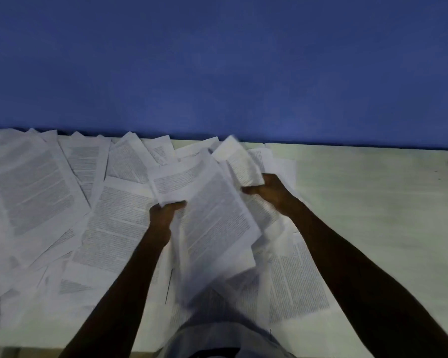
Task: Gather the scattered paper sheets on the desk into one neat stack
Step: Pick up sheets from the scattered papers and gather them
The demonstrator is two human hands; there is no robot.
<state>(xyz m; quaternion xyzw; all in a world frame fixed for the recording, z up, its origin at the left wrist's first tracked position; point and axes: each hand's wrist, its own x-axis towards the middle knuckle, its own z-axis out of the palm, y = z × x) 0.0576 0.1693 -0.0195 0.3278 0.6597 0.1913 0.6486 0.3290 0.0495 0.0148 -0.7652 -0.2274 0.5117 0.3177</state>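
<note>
Both hands grip paper: left hand [166, 213] pinches a raised bundle of white printed sheets [207, 202], right hand [267, 188] clutches another sheet's edge. Most scattered white printed pages [36, 187] lie leftward on the pale desk [373, 202], nearer the left hand

You have one view only, from the camera on the person's head, so no second view shares any part of it. It looks forward and down across the desk [373, 202], whose near edge lies at 6 o'clock and far edge runs straight across the middle. Above that, toward 12 o'clock, the blue wall [217, 60] fills the upper frame. The camera sits close: both forearms enter from 6 o'clock and stretch to mid-frame. The wide lens takes in the desk from 9 to 3 o'clock.
</note>
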